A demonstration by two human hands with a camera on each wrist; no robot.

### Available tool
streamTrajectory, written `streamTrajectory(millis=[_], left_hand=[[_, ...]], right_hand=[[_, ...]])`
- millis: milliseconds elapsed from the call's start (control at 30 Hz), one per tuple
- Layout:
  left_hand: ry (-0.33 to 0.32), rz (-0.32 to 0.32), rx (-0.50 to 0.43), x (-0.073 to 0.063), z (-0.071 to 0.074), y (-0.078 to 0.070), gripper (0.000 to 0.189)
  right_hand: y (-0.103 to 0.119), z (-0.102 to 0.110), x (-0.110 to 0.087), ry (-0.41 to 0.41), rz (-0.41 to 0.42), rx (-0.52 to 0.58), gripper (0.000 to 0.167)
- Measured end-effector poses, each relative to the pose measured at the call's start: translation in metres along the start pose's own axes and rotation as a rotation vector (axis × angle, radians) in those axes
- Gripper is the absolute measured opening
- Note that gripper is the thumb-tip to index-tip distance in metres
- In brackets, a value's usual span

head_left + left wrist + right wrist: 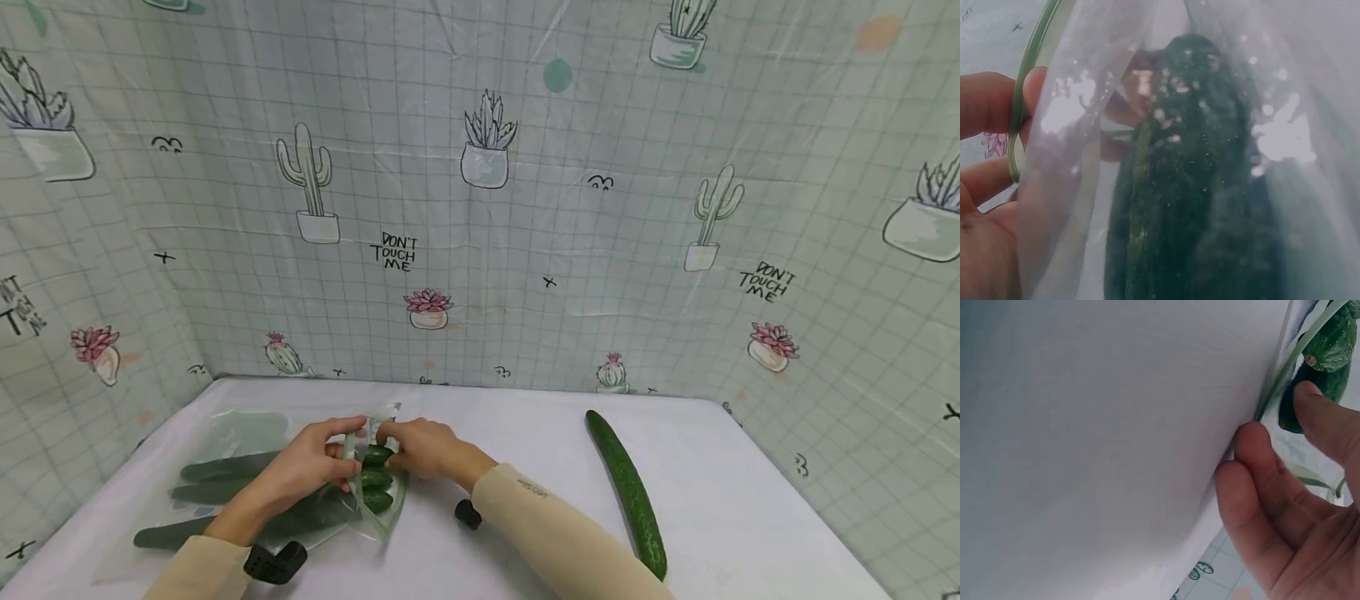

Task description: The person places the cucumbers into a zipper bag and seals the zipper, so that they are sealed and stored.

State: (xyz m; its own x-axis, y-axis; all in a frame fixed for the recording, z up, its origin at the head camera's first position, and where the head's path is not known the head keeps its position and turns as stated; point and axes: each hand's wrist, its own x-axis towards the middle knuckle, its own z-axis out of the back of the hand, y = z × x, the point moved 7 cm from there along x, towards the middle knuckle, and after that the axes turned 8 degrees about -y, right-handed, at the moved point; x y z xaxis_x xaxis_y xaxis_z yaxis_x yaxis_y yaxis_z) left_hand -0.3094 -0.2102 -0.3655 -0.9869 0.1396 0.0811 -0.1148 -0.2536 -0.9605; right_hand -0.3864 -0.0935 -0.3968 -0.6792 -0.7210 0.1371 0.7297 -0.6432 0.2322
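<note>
A clear zip bag [401, 492] with a green strip along its mouth lies on the left of the table. Several cucumbers [375, 480] lie inside it, blunt ends at the mouth. My left hand [309, 460] pinches the green-edged mouth between fingers and thumb. The left wrist view shows a cucumber [1194, 169] through the shiny plastic. At the bag's far corner, my right hand [426, 448] has curled fingers on the mouth's edge. Its thumb [1319, 409] rests against a cucumber's end in the right wrist view.
One long cucumber [628, 496] lies by itself on the right side of the white table [517, 467]. A curtain [525, 250] printed with cacti stands around the back and sides. Black wrist devices [276, 563] sit near both cuffs.
</note>
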Motion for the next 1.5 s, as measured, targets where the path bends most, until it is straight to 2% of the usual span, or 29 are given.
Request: streamTrajectory(millis=[133,267,367,500,600,767,933,1100,1333,1500], left_hand=[[-0.006,0.003,0.005,0.0,0.001,0.0,0.07],[-0.002,-0.002,0.0,0.001,0.001,0.001,0.07],[-0.006,-0.007,0.003,0.002,0.002,0.002,0.07],[-0.013,-0.009,-0.001,0.002,0.002,0.003,0.07],[-0.005,-0.014,-0.005,0.004,0.0,0.001,0.07],[0.011,-0.017,0.0,0.004,-0.001,0.0,0.07],[0.009,-0.005,0.0,0.001,-0.001,0.002,0.072],[0.004,-0.002,0.005,0.001,-0.002,0.002,0.072],[0.005,0.002,0.021,0.001,-0.003,0.003,0.072],[0.015,-0.005,0.009,0.001,-0.005,0.002,0.072]], right_hand=[[0.002,-0.002,0.003,0.003,0.005,-0.044,0.028],[0.001,-0.002,0.004,0.014,-0.004,-0.042,0.029],[0.0,0.0,0.002,0.018,0.009,-0.002,0.032],[-0.006,0.016,-0.01,0.006,0.055,0.085,0.033],[-0.018,0.036,-0.03,-0.008,0.053,0.113,0.031],[-0.05,0.065,-0.073,-0.005,-0.022,0.089,0.033],[-0.084,0.082,-0.12,-0.01,-0.099,0.053,0.037],[-0.117,0.091,-0.162,-0.078,-0.177,0.049,0.037],[-0.145,0.103,-0.199,-0.205,-0.233,0.074,0.036],[-0.154,0.109,-0.217,-0.204,-0.252,0.047,0.039]])
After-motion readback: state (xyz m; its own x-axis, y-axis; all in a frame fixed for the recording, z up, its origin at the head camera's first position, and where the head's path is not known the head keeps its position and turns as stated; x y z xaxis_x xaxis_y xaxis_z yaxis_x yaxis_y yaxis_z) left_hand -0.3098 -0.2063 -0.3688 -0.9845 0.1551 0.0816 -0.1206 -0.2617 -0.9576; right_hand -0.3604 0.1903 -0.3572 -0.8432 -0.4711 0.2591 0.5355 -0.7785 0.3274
